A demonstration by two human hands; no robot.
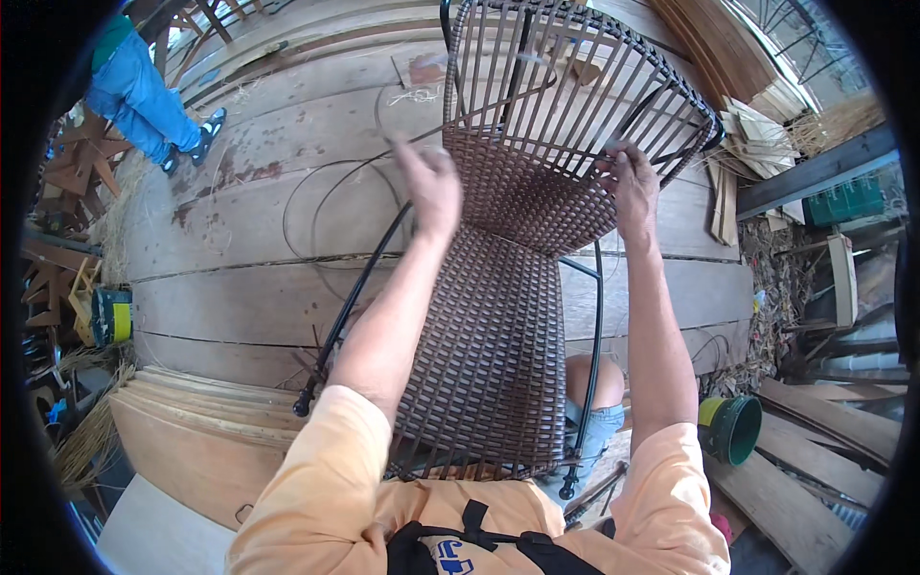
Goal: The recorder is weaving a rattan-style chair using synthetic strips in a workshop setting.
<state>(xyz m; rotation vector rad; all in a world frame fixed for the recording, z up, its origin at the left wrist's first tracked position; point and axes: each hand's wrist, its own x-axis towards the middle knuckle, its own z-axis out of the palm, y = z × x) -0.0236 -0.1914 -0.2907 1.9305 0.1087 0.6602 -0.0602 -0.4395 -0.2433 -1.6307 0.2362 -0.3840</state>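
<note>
A brown woven wicker chair on a black metal frame lies before me, its seat close to my body and its backrest farther off. The lower backrest is closely woven; above that, bare upright strands fan out to a wrapped rim. A long thin brown weaving strand crosses the backrest and loops over the floor on the left. My left hand, smeared by motion, is raised beside the backrest's left edge. At the right of the weave, my right hand has its fingertips pinched together against the strands; what lies between them is hidden.
Wooden planks are stacked at the near left. A person in blue trousers stands at the far left. Green buckets stand at the left and near right. A beam and loose boards line the right side.
</note>
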